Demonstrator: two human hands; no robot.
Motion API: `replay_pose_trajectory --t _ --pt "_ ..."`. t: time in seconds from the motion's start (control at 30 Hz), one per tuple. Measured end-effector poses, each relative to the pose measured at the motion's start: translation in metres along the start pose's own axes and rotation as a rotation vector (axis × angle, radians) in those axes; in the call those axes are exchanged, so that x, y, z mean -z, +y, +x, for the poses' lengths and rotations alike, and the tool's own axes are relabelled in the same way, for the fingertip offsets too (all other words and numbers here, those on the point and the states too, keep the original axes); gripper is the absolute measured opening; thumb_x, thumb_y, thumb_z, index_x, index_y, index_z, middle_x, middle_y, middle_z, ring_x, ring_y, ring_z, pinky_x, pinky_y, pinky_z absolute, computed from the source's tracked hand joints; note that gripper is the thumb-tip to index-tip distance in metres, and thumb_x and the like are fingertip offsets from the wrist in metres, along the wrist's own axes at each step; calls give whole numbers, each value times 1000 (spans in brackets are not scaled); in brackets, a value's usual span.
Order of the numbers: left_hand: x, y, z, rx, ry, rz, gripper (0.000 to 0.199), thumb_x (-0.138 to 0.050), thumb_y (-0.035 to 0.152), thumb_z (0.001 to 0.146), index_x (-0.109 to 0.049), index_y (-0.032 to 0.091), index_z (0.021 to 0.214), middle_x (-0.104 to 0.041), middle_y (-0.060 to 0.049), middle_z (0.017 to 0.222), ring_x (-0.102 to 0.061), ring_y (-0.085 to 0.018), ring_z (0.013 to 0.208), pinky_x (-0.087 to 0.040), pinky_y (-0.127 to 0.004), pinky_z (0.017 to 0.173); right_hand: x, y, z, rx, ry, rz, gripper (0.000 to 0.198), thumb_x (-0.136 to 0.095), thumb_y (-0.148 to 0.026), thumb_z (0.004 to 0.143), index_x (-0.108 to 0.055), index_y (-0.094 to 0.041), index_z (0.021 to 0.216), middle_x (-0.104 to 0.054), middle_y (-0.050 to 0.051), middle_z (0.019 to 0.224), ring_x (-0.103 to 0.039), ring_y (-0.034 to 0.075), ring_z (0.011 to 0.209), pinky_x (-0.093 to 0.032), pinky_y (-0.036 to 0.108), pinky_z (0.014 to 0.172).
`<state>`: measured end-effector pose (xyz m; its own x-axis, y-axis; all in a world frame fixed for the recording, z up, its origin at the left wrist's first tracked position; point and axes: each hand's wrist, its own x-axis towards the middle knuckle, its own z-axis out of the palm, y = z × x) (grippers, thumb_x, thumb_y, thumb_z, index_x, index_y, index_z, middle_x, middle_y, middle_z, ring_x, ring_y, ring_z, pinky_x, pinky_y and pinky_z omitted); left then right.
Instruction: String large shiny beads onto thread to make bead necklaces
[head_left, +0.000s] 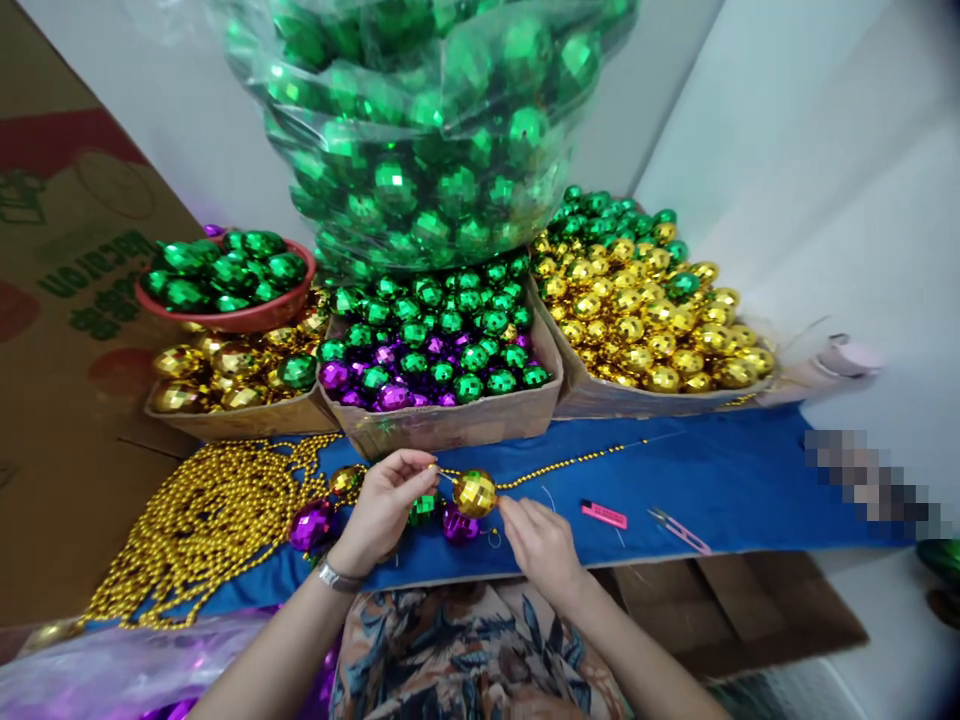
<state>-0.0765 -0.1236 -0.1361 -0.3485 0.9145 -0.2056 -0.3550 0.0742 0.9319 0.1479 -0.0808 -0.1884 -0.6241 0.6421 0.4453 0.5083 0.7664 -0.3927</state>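
My left hand (pixel 386 505) is closed in a pinch on a thin pale thread beside a faceted gold ball (pixel 474 494). The fingers of my right hand (pixel 541 540) are pressed together at the ball's right side, holding it just above the blue cloth. From near the ball, a string of small gold beads (pixel 574 463) runs off to the upper right. Under and beside my hands lie purple balls (pixel 461 524), a green ball (pixel 424 507) and another gold ball (pixel 345 483), partly hidden by my left hand.
Long gold bead strands (pixel 217 520) are heaped on the blue cloth (pixel 735 490) at left. A pink cutter-like tool (pixel 604 514) and pink thread snips (pixel 679 531) lie at right. Behind stand cardboard boxes of balls (pixel 457 430), a red bowl (pixel 247 318) and a large plastic bag (pixel 442 150).
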Motion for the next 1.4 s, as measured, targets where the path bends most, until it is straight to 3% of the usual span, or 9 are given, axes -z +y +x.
replay_pose_trajectory --t 0.13,0.23,0.33,0.5,0.8,1.07,1.23,1.33,1.4 --pt "-17 -31 0 40 -78 115 23 -77 34 72 -72 16 85 -69 -4 75 -62 -13 64 -52 -23 60 -21 13 -17 -215 -61 233 24 -35 -19 97 -52 -16 113 -70 9 94 -68 18 80 -53 26 69" --pt "-27 -60 3 -121 -92 337 21 -71 37 77 -75 17 81 -72 -9 89 -66 -18 77 -53 -29 71 -34 33 -37 -339 -185 343 29 -34 -15 94 -47 -16 120 -70 9 97 -70 18 80 -55 26 68" --pt "-31 -77 6 -309 -91 498 17 -67 34 81 -75 19 81 -72 -10 98 -66 -22 93 -51 -35 85 -37 49 -48 -352 -197 287 33 -34 -13 91 -50 -16 120 -69 11 105 -69 21 93 -56 32 78" --pt "-42 -60 4 -371 -180 471 15 -62 30 86 -73 21 89 -71 -7 95 -68 -19 85 -55 -31 78 -21 40 -25 -266 -95 273 36 -37 -21 97 -48 -18 131 -63 11 123 -61 20 112 -52 34 93" --pt "-50 0 17 -319 -317 483 21 -60 32 87 -71 18 98 -71 -8 94 -68 -19 82 -55 -29 74 -1 31 12 -167 8 370 26 -43 -27 98 -67 -19 104 -72 8 96 -68 18 86 -53 28 78" --pt "-54 -88 11 -504 -572 920 57 -67 31 79 -49 19 132 -56 -14 134 -52 -27 123 -41 -43 105 27 16 14 -359 8 747 30 -43 -35 98 -67 -18 102 -55 -2 59 -54 10 54 -45 21 55" --pt "-60 -123 15 -616 -603 1223 24 -64 26 82 -64 22 106 -68 -8 106 -57 -27 113 -43 -45 101 71 25 22 -410 394 871 24 -47 -36 97 -64 -19 102 -50 -3 60 -52 10 55 -44 23 55" --pt "-55 -109 18 -653 -534 1245 25 -60 23 84 -63 21 109 -66 -11 109 -57 -27 111 -46 -45 96 90 39 23 -439 613 877 22 -50 -36 96 -63 -20 100 -46 -4 61 -49 9 54 -42 22 52" --pt "-51 -81 24 -769 -410 1229 26 -57 22 87 -61 20 112 -64 -12 113 -57 -25 108 -47 -42 93 93 45 19 -478 609 830 22 -50 -36 96 -63 -19 100 -45 -4 61 -48 9 53 -41 22 51"
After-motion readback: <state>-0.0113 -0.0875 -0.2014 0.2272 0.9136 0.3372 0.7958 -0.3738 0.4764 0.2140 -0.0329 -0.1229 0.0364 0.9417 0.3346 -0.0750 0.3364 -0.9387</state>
